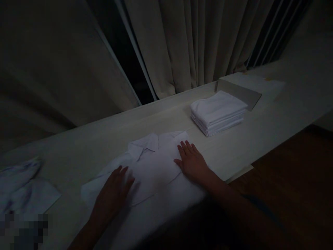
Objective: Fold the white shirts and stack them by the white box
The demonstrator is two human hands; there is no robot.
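Observation:
A white collared shirt lies spread flat on a pale counter, collar toward the curtain. My left hand rests palm down on the shirt's left side, fingers together and flat. My right hand presses flat on the shirt's right side, fingers slightly apart. Neither hand grips anything.
A stack of folded white cloths sits to the right of the shirt, with a pale box behind it. Crumpled white garments lie at the far left. Beige curtains hang behind. Dark wooden floor shows at right.

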